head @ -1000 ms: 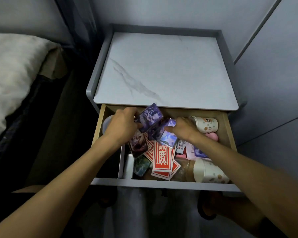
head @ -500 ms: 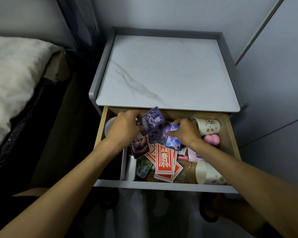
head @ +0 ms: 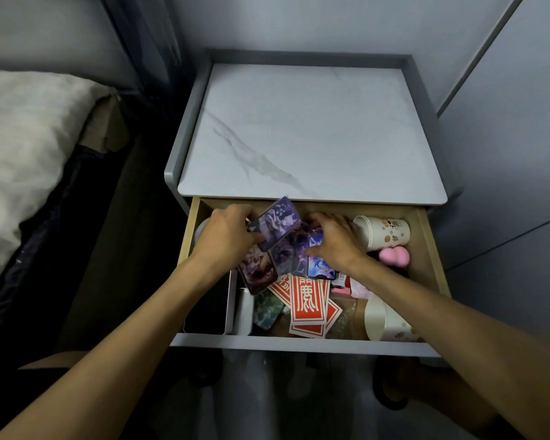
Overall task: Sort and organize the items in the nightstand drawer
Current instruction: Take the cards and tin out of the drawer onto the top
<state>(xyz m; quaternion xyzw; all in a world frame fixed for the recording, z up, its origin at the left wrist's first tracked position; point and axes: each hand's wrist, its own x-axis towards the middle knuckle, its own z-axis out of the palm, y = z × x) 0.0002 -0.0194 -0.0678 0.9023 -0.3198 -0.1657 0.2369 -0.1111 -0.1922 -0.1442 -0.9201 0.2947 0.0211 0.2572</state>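
The nightstand drawer (head: 427, 249) stands pulled out, full of loose items. My left hand (head: 226, 236) grips a purple picture card (head: 277, 223), tilted up above the pile at the drawer's back. My right hand (head: 334, 241) lies over several more purple and blue picture cards (head: 319, 269), its fingers curled round their far edge. Another picture card (head: 256, 273) lies just below my left hand. Red envelopes (head: 305, 300) with white characters fan out in the middle of the drawer.
A paper cup (head: 383, 231) lies on its side at the back right, a pink sponge (head: 394, 257) beside it. A second paper cup (head: 386, 320) lies front right. A dark tray (head: 208, 308) fills the front left. The marble top (head: 311, 134) is behind, a bed (head: 23, 147) to the left.
My right hand has slid back and to the right over the card pile, pressing lower into the drawer. My left hand keeps the purple card raised in about the same place.
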